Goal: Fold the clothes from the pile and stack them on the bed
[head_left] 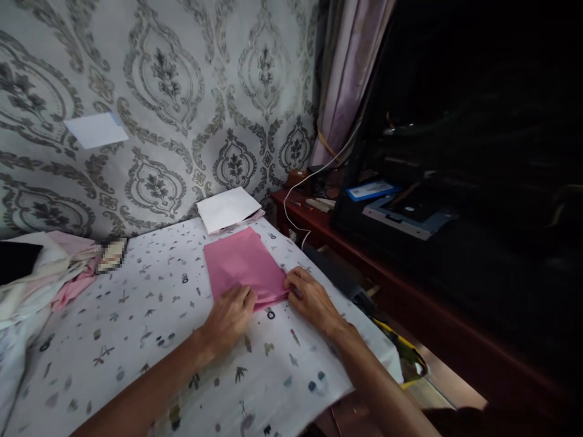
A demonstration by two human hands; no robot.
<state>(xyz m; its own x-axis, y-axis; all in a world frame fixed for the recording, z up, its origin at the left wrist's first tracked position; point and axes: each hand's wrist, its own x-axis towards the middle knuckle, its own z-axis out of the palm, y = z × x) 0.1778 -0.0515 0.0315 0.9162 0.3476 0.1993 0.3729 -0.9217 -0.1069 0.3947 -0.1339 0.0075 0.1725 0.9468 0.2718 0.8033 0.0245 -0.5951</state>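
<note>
A folded pink cloth (243, 264) lies flat on the patterned white sheet (150, 315), its layered edge facing me. My left hand (233, 309) rests on its near left part, fingers curled together at the front edge. At the near right corner my right hand (310, 297) has its fingers closed on the cloth. Just beyond the cloth sits a white sheet of paper or card (228, 209) on top of some folded pink material.
Rumpled white, pink and black clothes (59, 273) lie at the left. A dark red cabinet (387, 279) runs along the right side, with a blue-and-white box (371, 190) and a white cable (291, 188). Patterned wallpaper stands behind.
</note>
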